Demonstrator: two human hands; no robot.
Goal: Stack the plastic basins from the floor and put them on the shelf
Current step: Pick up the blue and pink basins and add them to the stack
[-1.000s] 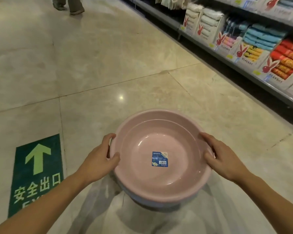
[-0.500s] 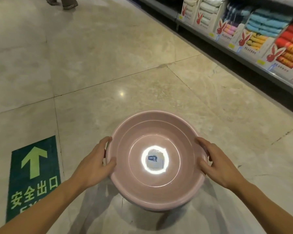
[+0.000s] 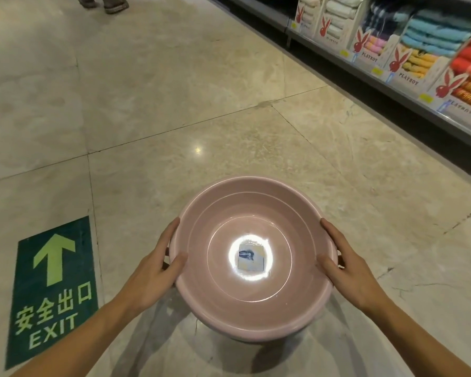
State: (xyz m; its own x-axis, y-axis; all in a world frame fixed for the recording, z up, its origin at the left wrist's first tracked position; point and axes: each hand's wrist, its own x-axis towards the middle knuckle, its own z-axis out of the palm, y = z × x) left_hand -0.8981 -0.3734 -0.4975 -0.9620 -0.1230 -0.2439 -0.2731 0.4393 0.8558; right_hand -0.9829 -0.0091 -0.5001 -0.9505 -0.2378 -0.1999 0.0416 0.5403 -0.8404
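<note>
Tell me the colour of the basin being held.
Pale pink basin, seen best in the head view, the only one.

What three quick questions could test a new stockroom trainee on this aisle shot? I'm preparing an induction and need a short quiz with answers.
1. True or false: only the left hand holds the pink basin.
2. Which side of the aisle is the towel shelf on? A) the person's left B) the person's right C) behind the basin's near rim
3. Fill in: the English word on the green floor sign is ____.

Key: 1 false, the right hand grips the opposite rim too; 2 B; 3 EXIT.
</note>
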